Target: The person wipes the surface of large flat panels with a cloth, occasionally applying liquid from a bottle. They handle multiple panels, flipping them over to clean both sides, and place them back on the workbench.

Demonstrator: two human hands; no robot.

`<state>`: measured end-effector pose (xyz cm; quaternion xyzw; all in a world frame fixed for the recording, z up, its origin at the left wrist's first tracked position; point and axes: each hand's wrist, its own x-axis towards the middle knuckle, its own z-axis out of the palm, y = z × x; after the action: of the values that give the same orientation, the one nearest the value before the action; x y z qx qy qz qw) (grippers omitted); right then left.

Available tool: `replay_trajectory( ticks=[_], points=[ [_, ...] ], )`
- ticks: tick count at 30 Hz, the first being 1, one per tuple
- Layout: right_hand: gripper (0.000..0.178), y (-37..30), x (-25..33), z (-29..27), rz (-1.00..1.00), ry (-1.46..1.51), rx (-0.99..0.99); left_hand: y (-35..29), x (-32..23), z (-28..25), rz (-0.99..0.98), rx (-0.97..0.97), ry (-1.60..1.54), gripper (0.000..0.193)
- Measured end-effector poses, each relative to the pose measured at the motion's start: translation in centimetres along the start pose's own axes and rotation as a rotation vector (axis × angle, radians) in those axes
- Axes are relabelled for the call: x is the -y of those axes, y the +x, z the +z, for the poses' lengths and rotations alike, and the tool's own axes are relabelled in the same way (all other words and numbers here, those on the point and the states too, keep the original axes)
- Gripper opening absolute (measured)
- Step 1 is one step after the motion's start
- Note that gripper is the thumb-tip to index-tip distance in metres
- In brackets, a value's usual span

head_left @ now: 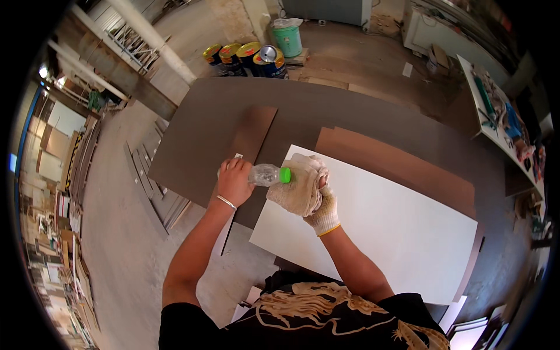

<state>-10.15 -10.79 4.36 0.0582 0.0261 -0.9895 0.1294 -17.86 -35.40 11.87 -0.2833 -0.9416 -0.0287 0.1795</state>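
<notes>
My bare left hand (pixel 235 179), with a bracelet at its wrist, is wrapped round a clear plastic bottle (pixel 266 175). The bottle lies sideways in the air, its green cap (pixel 284 175) pointing right toward a cloth. My right hand (pixel 322 213), in a pale knitted work glove, grips this folded, dirty beige cloth (pixel 296 186). The cap touches or nearly touches the cloth; which of the two I cannot tell. Below the hands lies a large white panel (pixel 385 224), set at an angle on a dark brown board (pixel 210 111).
A brown strip (pixel 255 131) lies left of the panel, and a reddish-brown sheet (pixel 396 166) shows beneath its far edge. Paint cans (pixel 248 55) and a green bucket (pixel 287 39) stand beyond the board. A cluttered bench (pixel 496 116) is at right; boards (pixel 146 175) lie on the floor at left.
</notes>
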Motion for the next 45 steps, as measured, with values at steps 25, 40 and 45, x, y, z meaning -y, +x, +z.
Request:
replay_trajectory(
  ticks=[25, 40, 45],
  points=[
    [0.035, 0.8, -5.4, 0.4, 0.283, -1.78, 0.268, -25.6, -12.7, 10.5, -1.449, -0.357, -2.061, 0.042],
    [0.026, 11.7, -0.3, -1.2, -0.17, -2.105, 0.244, -22.4, -15.3, 8.6, -1.552, -0.407, -2.153, 0.039],
    [0.047, 9.5, -3.9, 1.1, -0.177, -2.663, 0.483, -23.1, -15.0, 8.7, -1.623, -0.445, -2.085, 0.038]
  ],
)
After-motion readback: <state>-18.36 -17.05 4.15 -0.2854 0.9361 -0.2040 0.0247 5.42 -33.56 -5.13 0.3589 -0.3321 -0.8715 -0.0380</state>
